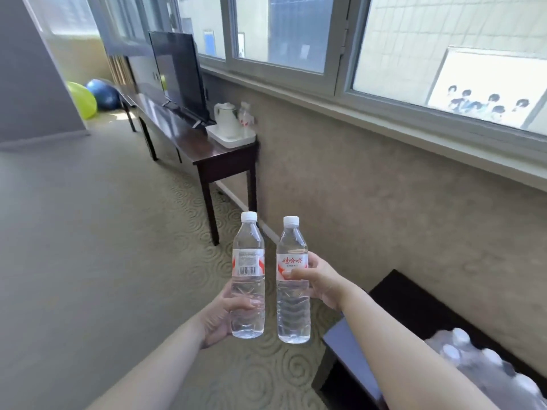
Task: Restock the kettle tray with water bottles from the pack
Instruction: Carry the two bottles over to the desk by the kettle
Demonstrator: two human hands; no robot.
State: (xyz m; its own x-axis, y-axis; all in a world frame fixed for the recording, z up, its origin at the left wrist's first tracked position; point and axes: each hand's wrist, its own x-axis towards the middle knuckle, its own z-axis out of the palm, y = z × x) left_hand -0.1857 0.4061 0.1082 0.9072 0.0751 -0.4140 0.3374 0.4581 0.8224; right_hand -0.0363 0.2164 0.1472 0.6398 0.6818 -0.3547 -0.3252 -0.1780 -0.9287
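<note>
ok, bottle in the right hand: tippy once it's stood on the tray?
Probably somewhat: the right-hand bottle is tall and narrow. It looks full, so likely fairly heavy and stable. Its ribbed clear wall may flex under the right hand.

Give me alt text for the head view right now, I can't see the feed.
Each hand holds one upright, capped water bottle: left hand on the left bottle, right hand on the right bottle. Ahead, a white tray with a kettle sits on a dark table under the window. The pack lies at lower right.
</note>
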